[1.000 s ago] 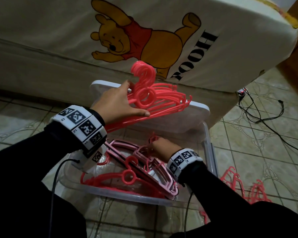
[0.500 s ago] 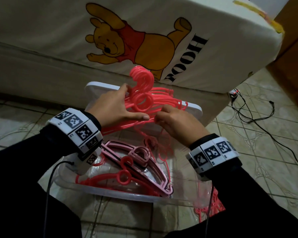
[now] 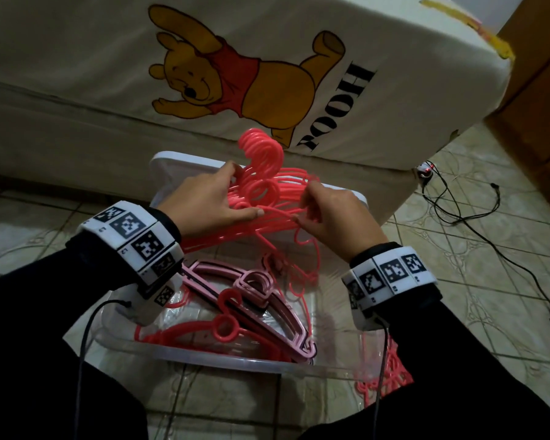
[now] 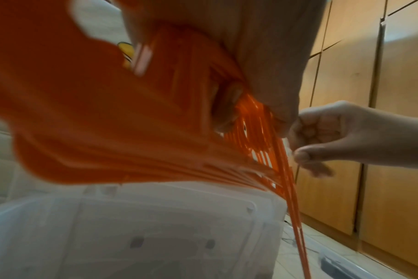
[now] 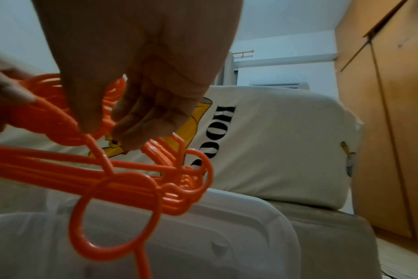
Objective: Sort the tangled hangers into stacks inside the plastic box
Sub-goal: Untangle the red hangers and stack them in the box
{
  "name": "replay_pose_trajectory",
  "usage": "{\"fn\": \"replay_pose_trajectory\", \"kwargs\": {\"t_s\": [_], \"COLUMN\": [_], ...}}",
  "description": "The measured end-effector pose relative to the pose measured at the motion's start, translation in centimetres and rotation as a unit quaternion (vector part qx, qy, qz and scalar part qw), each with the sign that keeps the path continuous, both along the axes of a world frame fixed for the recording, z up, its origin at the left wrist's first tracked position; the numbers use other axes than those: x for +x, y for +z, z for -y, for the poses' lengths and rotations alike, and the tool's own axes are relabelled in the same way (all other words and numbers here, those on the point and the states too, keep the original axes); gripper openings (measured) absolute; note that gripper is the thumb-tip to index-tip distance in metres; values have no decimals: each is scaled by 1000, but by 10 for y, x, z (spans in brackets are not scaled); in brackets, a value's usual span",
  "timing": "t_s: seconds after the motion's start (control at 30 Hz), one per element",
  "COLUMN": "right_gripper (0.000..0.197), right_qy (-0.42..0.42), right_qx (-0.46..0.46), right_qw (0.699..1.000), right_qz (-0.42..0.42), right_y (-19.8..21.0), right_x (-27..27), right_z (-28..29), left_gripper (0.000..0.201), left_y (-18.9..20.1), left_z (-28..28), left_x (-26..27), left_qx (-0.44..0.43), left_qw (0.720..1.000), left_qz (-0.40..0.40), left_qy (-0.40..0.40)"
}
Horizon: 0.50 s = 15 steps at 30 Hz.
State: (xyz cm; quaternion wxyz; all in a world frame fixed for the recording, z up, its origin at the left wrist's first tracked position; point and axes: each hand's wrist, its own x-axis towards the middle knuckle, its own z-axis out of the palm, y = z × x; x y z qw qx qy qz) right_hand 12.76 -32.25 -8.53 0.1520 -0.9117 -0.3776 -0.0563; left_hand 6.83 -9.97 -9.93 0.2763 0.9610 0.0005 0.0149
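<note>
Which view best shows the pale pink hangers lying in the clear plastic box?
The head view: the pale pink hangers lie stacked in the clear plastic box. Neither wrist view shows them.

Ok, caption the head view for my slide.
Left hand grips a bundle of red hangers above the box; right hand pinches one hanger.

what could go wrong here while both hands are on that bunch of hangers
1. The left hand grips the stacked coral plastic hangers over the clear plastic box; tugging could splay them.
2. The single hanger pinched by the right hand dangles and may snag the pink hangers below.
</note>
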Motion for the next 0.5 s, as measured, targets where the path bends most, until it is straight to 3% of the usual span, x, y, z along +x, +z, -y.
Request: {"fn": "replay_pose_trajectory", "kwargs": {"t_s": [0.1,0.2,0.3,0.4,0.5], "right_gripper": [20,22,31,15,7], "right_qy": [-79,-160,-185,-186,-172], "right_qx": [-88,-148,-59,26,27], "right_qw": [993,973,966,965,967], "right_qz": [20,-76,-173,-182,-186], "right_y": [-8,-24,-34,-38,-36], "right_x": [7,15,19,20,22], "right_z": [12,19,17,12,14], "left_gripper": [69,68,67,65,73], "left_y": [2,6,8,6,10], "left_z": [-5,-10,-13,-15,-19], "left_x": [2,2,3,2,2], "left_qx": [-9,-38,-52,-55,-52], "left_qw": [1000,997,995,995,995], "left_qz": [24,58,73,69,53], "left_qy": [15,37,50,56,62]}}
